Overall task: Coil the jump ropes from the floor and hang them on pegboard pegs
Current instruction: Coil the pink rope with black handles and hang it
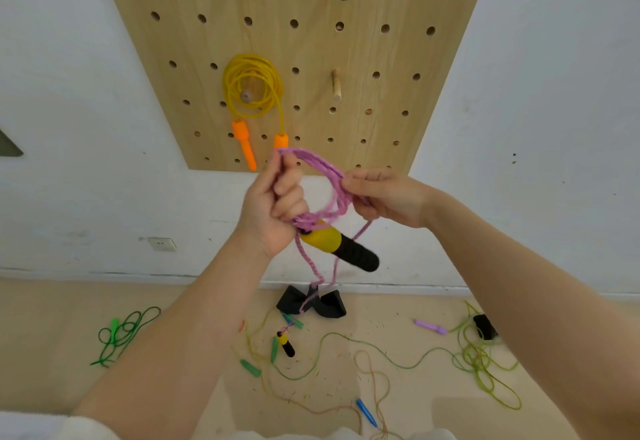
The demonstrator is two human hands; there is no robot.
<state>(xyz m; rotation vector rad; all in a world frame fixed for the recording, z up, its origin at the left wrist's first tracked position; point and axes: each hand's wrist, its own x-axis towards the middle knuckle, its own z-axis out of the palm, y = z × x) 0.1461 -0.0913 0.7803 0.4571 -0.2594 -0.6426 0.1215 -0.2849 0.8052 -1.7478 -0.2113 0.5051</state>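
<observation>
In front of the wooden pegboard [346,59], two bare hands hold a pink jump rope [329,176] up in the air. The left hand [273,207] has its fingers curled tight around one side of the pink loops. The right hand [384,197] pinches the other side of the loops with its fingers and thumb. The loops stretch between the two hands. One rope handle [341,247], yellow and black, sticks out just under the left hand. The rest of the pink rope hangs down to the floor [52,335], where the other handle [286,344] lies.

On the pegboard, a yellow jump rope [251,85] hangs in a coil on a peg [246,96]. Its two orange handles [244,143] dangle below. A bare peg [336,85] sticks out to the right of it, and two more pegs sit higher up.

On the floor lie more ropes. A dark green rope [121,334] is on the left. A light green rope [481,363] is on the right, with a purple handle [429,326] near it. A blue handle [366,412] lies closer to the person. A black thing [311,303] sits by the wall [69,128].
</observation>
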